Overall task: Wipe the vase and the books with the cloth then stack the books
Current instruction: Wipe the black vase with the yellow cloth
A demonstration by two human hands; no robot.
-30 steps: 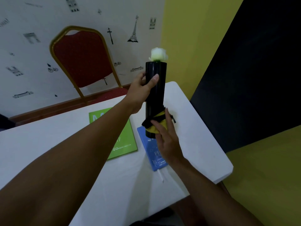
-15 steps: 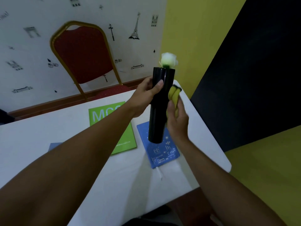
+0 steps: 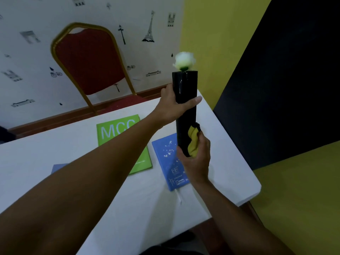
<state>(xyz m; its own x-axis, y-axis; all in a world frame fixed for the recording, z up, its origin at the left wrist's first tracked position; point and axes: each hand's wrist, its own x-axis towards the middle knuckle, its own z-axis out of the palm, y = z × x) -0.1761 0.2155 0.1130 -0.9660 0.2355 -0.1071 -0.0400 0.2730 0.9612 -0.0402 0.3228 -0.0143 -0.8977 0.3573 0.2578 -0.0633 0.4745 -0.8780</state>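
A tall black cylindrical vase with a white flower in its top is held upright in the air above the table. My left hand grips its upper half. My right hand presses a yellow cloth against its lower end. On the white table lie a green book, a blue book directly under the vase, and a third bluish book mostly hidden behind my left forearm.
A red chair with a gold frame stands behind the table against the patterned wall. The table's right edge runs close to my right arm, with yellow and dark floor beyond it.
My right hand has slid the yellow cloth from near the vase's top down to its lower end. My left hand has kept its grip on the upper part.
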